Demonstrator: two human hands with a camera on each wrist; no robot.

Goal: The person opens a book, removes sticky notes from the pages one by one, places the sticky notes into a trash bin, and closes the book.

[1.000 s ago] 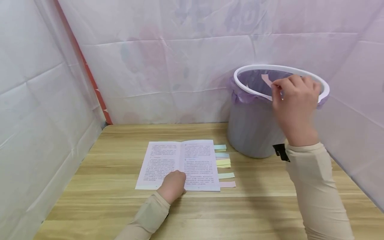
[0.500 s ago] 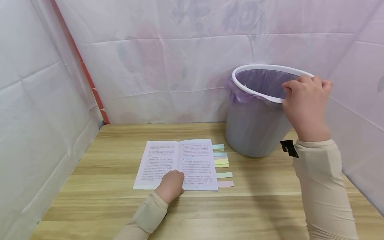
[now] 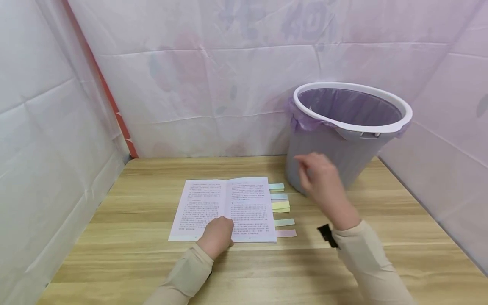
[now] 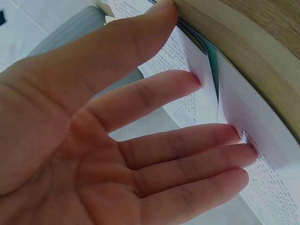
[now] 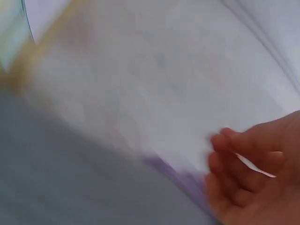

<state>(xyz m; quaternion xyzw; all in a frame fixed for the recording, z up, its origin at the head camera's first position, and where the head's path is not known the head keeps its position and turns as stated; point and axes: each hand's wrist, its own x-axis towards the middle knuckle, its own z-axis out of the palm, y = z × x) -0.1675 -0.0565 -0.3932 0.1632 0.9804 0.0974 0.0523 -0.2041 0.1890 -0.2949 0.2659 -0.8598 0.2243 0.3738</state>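
Observation:
A booklet (image 3: 249,212) lies spread on the wooden table, with printed text on both pages. Over its lower middle, my left hand (image 3: 216,235) rests on the pages; in the left wrist view its fingers (image 4: 183,168) are extended against the paper and the thumb is near the edge. Coloured sticky tabs (image 3: 281,205) in green, blue, yellow and pink stick out along the right page's edge. My right hand (image 3: 324,184) is in the air in front of the bin (image 3: 350,152), fingers loosely bent, with nothing visible between them. It is blurred in the head view.
The grey bin has a white rim (image 3: 352,125) and a purple liner bag (image 3: 305,120). It stands at the table's back right. Pale printed sheets (image 3: 183,93) hang behind and at both sides. The wooden table (image 3: 267,275) extends in front of the booklet.
A pink strip was pinched in my right hand at the bin's mouth; it is out of sight now. That hand has come down and left, towards the tabs. My left hand has stayed on the booklet.

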